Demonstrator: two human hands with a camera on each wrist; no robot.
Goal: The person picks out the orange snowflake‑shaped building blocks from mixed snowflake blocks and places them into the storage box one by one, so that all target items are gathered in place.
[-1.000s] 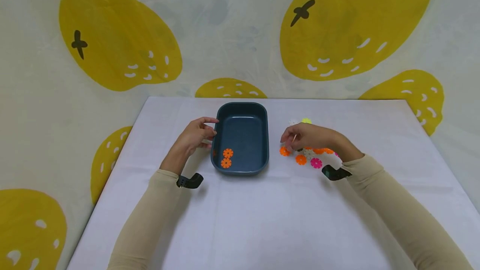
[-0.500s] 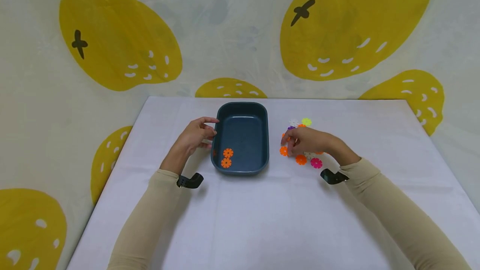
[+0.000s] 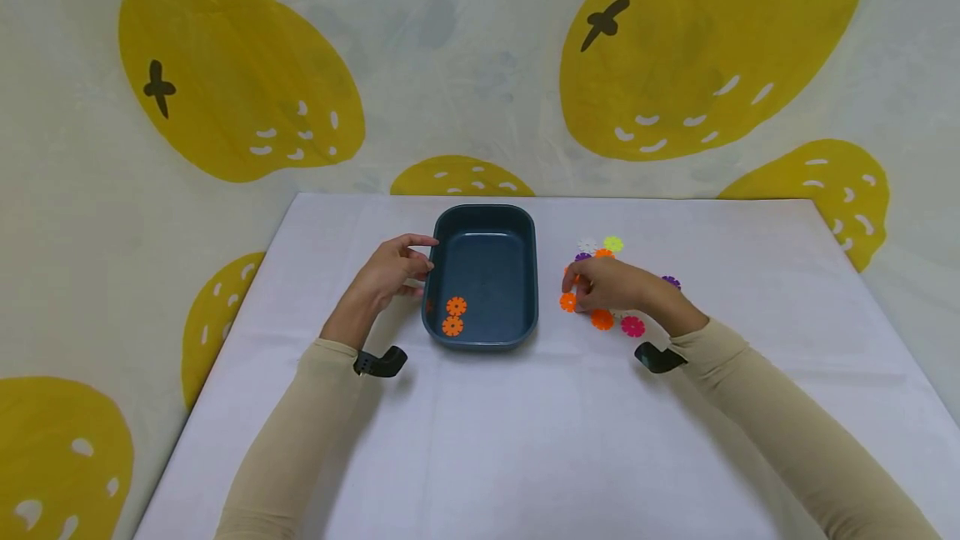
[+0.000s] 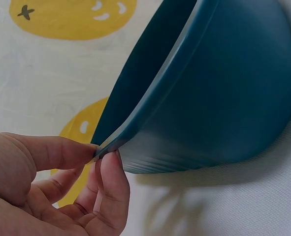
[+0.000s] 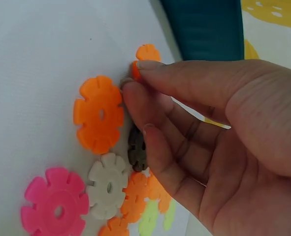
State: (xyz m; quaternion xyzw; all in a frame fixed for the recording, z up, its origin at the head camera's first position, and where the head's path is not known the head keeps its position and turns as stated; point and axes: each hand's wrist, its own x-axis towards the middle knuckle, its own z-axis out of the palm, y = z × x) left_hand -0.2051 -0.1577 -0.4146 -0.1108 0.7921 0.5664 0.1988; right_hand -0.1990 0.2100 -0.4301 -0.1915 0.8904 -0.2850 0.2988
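The dark blue tub [image 3: 487, 273] stands mid-table with two orange notched flower discs [image 3: 454, 317] in its front left corner. My left hand [image 3: 393, 269] is at its left side, and in the left wrist view thumb and finger pinch the tub's rim [image 4: 128, 129]. To the right, my right hand [image 3: 611, 283] is low over a spread of flower discs. Its thumb and index fingertips pinch at the edge of an orange flower disc [image 5: 136, 71], mostly hidden by the fingers. A dark disc [image 5: 137, 147] lies under the curled fingers.
Near the right hand lie a larger-looking orange disc [image 5: 98, 115], a pink disc [image 5: 55, 205] and a white disc [image 5: 108, 187]. Beyond it are a yellow-green disc [image 3: 613, 243] and purple ones [image 3: 671, 282]. A white cloth [image 3: 480, 440] covers the table; a patterned curtain hangs behind.
My right hand has lowered slightly onto the discs, and its thumb and index finger have come to the orange disc at the near left of the spread. The left hand and tub have stayed put.
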